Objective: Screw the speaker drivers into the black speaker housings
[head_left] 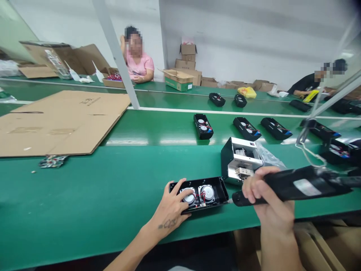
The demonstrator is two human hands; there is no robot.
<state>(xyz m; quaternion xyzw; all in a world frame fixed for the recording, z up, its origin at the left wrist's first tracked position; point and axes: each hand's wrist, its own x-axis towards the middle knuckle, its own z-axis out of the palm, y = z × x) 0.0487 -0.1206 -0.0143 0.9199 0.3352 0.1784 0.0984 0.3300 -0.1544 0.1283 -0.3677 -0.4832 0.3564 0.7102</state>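
Note:
A black speaker housing lies open side up on the green bench, with two round speakers and red wires inside. My left hand grips its left end, fingers over the near speaker and thumb along the front wall. In my right hand is a black electric screwdriver, held level with its tip pointing left. That tip is at the housing's right end; whether it sits on a screw cannot be made out. Just behind stands a black and silver machine, partly hidden by my right hand.
Several similar housings sit on the green conveyor beyond the bench. A flat cardboard sheet covers the left side, beside a small circuit board bundle. Across the line are a person in pink and another at far right.

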